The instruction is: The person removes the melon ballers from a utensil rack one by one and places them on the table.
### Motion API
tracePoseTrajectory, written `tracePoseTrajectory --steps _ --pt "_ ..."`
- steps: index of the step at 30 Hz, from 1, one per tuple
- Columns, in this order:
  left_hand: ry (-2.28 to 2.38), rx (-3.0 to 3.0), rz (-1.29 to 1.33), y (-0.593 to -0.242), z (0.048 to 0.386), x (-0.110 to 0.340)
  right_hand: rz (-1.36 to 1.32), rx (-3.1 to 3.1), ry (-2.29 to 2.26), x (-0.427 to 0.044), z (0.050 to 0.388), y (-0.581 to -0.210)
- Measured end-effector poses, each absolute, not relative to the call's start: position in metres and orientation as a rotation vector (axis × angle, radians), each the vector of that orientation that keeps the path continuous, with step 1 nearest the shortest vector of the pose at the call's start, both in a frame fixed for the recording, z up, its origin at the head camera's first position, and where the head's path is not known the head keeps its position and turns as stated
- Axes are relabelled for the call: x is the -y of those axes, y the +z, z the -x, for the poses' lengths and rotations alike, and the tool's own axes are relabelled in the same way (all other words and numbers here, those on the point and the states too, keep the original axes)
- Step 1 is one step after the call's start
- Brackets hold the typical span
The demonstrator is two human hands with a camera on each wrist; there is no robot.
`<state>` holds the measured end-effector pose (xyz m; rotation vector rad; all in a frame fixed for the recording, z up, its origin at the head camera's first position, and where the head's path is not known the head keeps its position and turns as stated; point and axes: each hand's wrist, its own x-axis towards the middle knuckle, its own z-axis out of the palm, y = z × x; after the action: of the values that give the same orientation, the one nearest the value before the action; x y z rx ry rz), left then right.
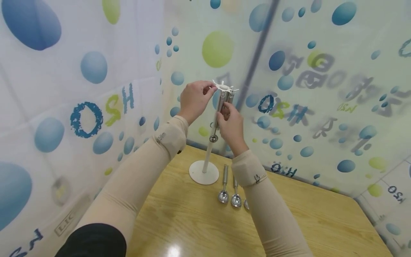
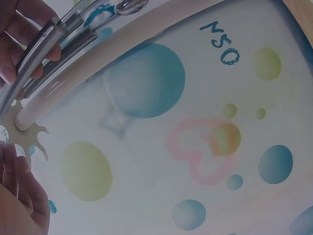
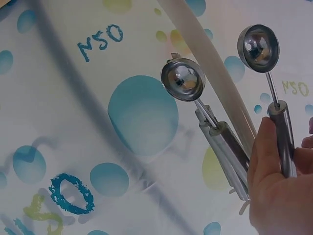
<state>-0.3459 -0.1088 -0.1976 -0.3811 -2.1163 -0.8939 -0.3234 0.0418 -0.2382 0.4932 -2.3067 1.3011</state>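
Note:
A white rack (image 1: pixel 223 86) with prongs tops an upright pole (image 1: pixel 208 153). My left hand (image 1: pixel 194 100) pinches the rack's left edge between thumb and fingers. Just below the rack, my right hand (image 1: pixel 232 125) grips the steel handle of a scoop (image 3: pixel 284 134), its round bowl (image 3: pixel 259 48) hanging downward. Beside it, other scoops (image 3: pixel 183 79) hang under the rack, close to the pole. In the left wrist view, the fingers of my right hand (image 2: pixel 22 36) curl round the handle (image 2: pixel 39 56), near the rack (image 2: pixel 32 137). Where the held handle meets the rack is unclear.
The round white base (image 1: pixel 203 172) stands on the wooden table (image 1: pixel 192 221). Right of it lie scoops, one at left (image 1: pixel 223 196), one beside it (image 1: pixel 236 200), and another (image 1: pixel 246 204) partly behind my right sleeve. Printed curtains (image 1: pixel 128 71) surround the table's back and left.

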Motion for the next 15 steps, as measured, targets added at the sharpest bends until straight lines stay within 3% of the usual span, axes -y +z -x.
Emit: tracePoseTrajectory --steps 15 --pt "-0.885 2.116 0.381 -0.2008 0.3476 0.1108 -0.497 2.316 1.369 -0.0430 0.3174 -0.2368"
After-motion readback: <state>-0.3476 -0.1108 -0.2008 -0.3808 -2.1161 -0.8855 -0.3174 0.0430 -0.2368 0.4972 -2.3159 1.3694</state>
